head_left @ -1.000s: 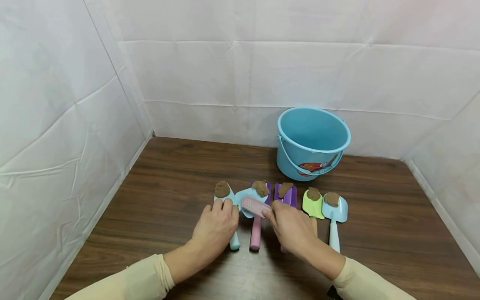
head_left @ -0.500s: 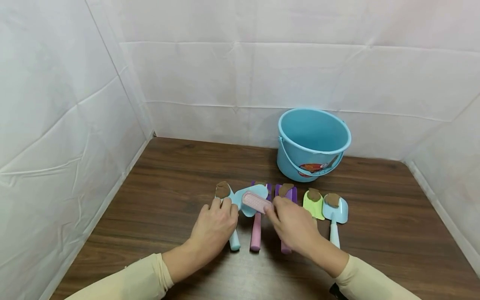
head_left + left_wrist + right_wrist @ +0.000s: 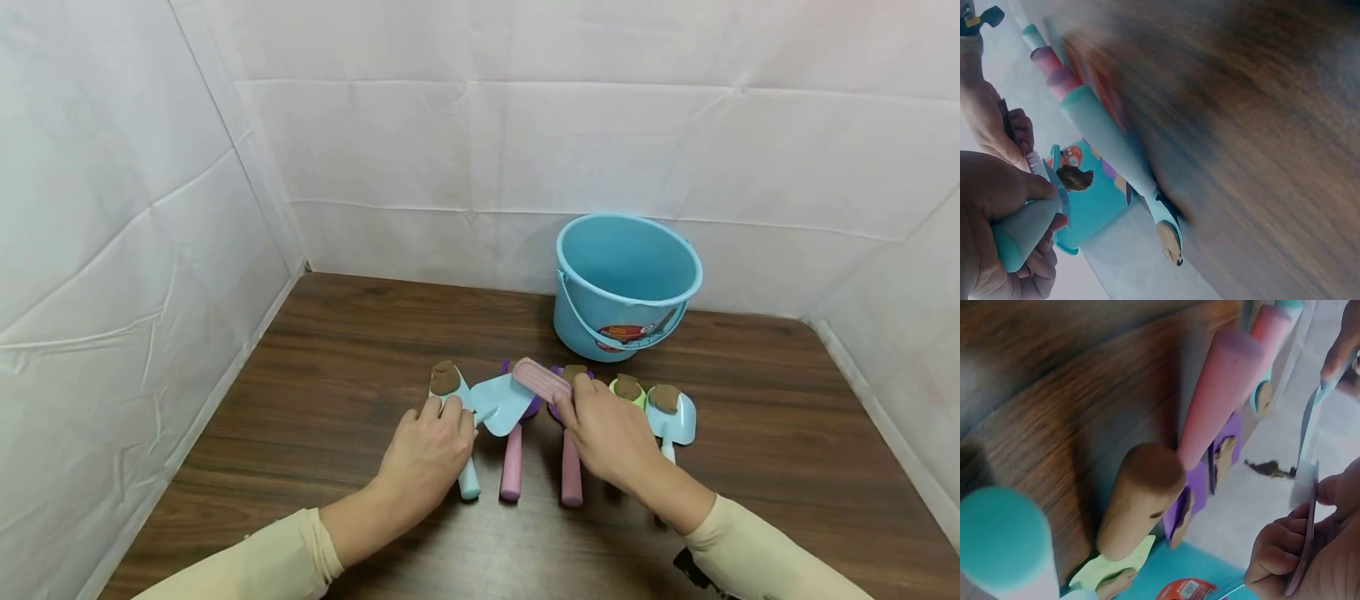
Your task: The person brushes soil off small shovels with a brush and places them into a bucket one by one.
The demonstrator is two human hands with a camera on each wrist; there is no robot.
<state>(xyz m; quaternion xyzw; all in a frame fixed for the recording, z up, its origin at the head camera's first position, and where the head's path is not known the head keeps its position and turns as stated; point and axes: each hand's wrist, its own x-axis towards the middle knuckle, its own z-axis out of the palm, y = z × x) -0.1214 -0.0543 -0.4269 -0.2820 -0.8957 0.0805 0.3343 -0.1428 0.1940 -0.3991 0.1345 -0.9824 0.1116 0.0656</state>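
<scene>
My left hand grips the handle of a light blue toy shovel, its blade raised and tilted over the row of shovels. In my right hand is a small pink brush, pinched between thumb and fingers. Its pale bristles meet the blade in the right wrist view. A dark brown clump shows at the blade's far edge; whether it still clings cannot be told. Below lie two purple shovels with pink handles, partly hidden by the blade and my right hand, with brown lumps on their blades.
Behind the row stands a blue bucket with its handle hanging at the front. Another light blue shovel lies left. At right are a green shovel with a wooden handle and a light blue one, each bearing a brown lump.
The brush has swept across the blade, then away and to the right. The brown lump seen on the blade a second ago no longer lies on its face. My left hand has barely moved.
</scene>
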